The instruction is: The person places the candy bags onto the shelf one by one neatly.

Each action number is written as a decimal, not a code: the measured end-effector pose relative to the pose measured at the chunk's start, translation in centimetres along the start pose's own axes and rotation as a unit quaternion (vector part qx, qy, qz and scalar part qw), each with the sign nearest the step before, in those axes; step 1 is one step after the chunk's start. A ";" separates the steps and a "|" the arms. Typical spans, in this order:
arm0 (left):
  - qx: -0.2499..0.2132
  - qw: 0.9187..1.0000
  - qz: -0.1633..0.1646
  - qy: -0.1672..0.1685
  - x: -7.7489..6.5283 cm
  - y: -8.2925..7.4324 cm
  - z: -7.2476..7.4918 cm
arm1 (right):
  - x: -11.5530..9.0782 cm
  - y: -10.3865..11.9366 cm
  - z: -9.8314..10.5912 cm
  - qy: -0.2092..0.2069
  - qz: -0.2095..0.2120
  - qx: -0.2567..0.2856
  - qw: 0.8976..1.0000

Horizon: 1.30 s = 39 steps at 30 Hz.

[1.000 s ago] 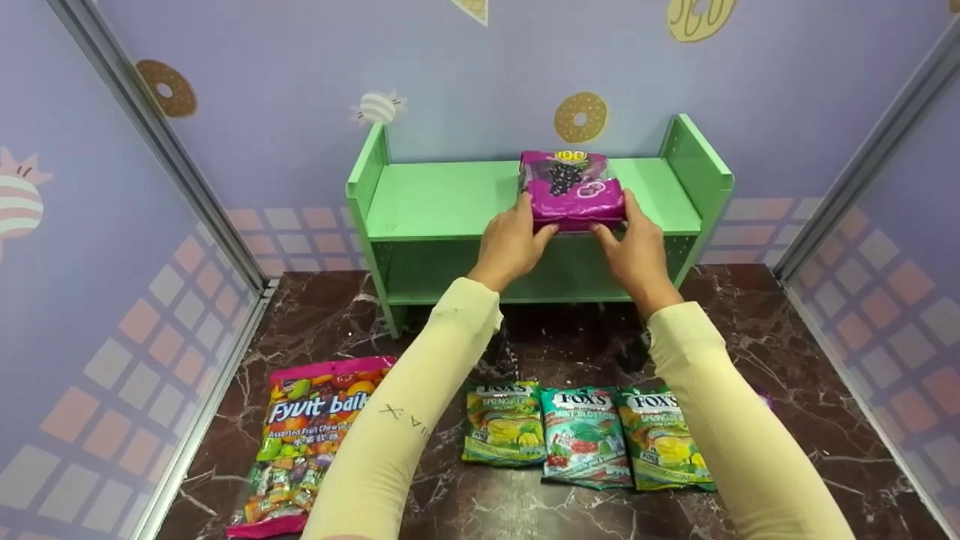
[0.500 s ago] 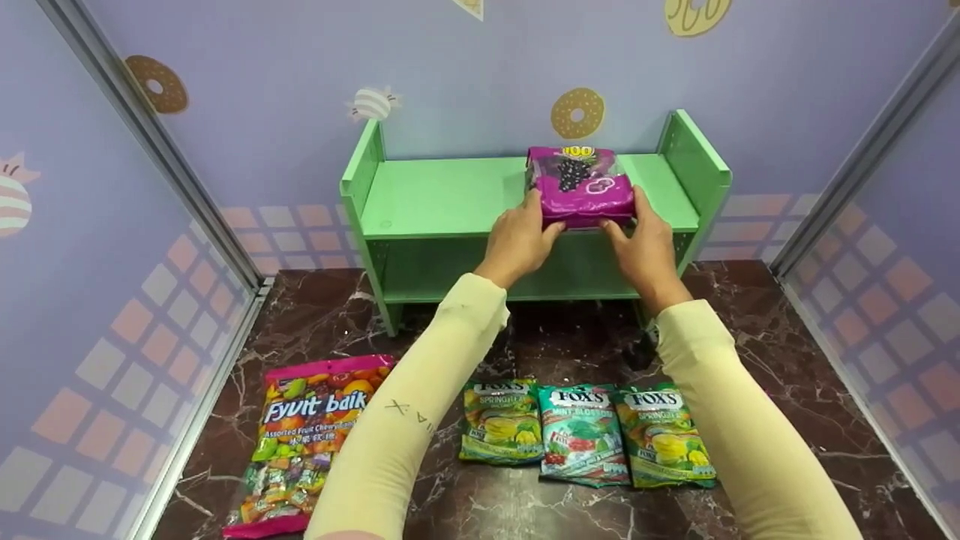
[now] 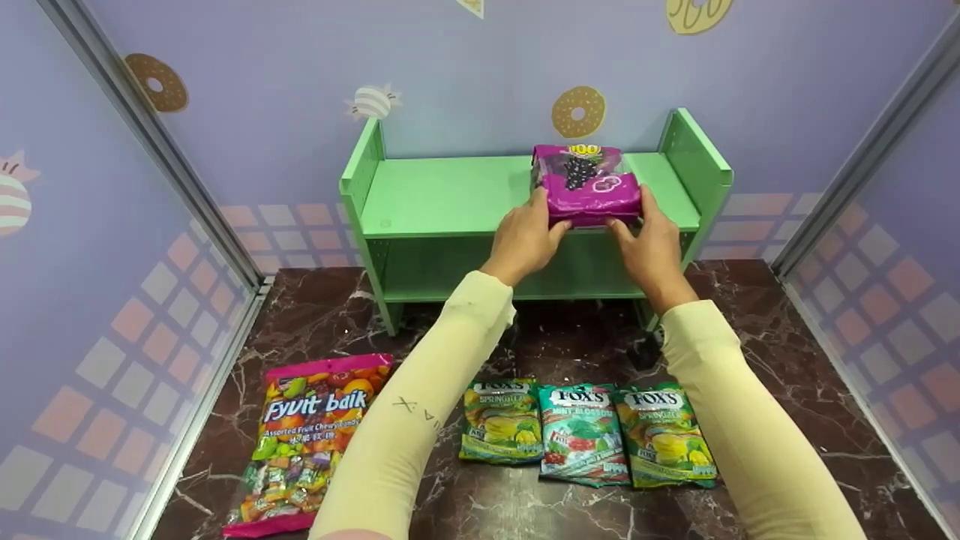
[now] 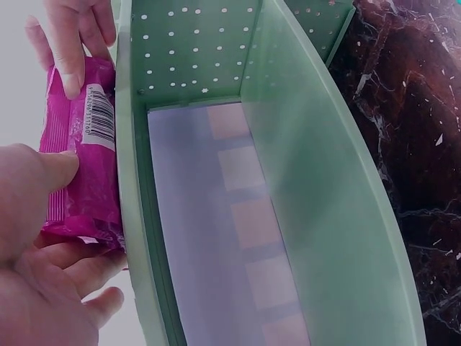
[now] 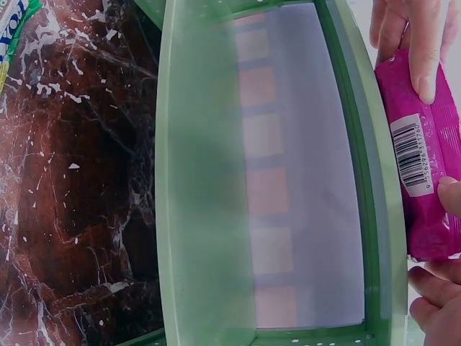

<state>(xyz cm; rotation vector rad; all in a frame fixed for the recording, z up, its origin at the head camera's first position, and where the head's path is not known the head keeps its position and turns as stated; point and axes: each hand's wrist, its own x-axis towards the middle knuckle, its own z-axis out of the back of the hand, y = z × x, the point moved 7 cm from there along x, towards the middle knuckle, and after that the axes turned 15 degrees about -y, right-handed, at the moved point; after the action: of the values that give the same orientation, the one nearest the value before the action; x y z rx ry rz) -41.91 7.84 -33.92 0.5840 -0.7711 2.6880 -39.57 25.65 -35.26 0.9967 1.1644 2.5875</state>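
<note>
A purple candy bag (image 3: pixel 589 196) with a dark berry picture lies on the top board of a green shelf (image 3: pixel 442 195), right of its middle. My left hand (image 3: pixel 523 236) grips the bag's near left corner, its thumb on the front face. On the near right corner my right hand (image 3: pixel 651 244) holds it the same way. The left wrist view shows the bag's (image 4: pixel 86 151) barcode side between the two hands, at the shelf's edge. In the right wrist view, the bag (image 5: pixel 421 158) is partly cut off by the frame.
On the dark marble floor (image 3: pixel 510 502) lie a large Fyvit balk candy bag (image 3: pixel 307 442) at left and three Fox's bags in a row: yellow-green (image 3: pixel 501 424), teal (image 3: pixel 583 435) and yellow-green (image 3: pixel 666 439). The shelf's lower board (image 3: pixel 450 277) sits beneath. Patterned walls (image 3: pixel 480 75) stand around.
Both hands have slid the purple candy bag a little to the right along the top board. The bags on the floor have stayed in place.
</note>
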 end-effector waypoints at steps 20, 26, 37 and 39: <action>-0.055 0.998 0.013 0.021 -1.6 1.3 0.0 | -1.2 -0.1 0.6 -0.031 0.037 0.040 0.998; -0.053 0.998 0.012 0.031 -2.4 2.1 0.5 | -1.9 0.0 0.8 -0.054 0.038 0.057 0.996; -0.056 0.998 0.001 0.040 -4.9 3.8 1.6 | -3.6 -0.2 0.7 -0.027 0.029 0.039 0.998; -0.059 0.997 -0.002 0.042 -5.3 3.9 1.8 | -3.9 -0.3 0.8 -0.031 0.027 0.037 0.998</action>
<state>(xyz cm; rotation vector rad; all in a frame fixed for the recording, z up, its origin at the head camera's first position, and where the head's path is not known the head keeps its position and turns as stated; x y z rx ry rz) -38.17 2.78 -36.65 0.4395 -0.8968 2.6239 -36.08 24.90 -37.09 1.1323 1.2432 2.5508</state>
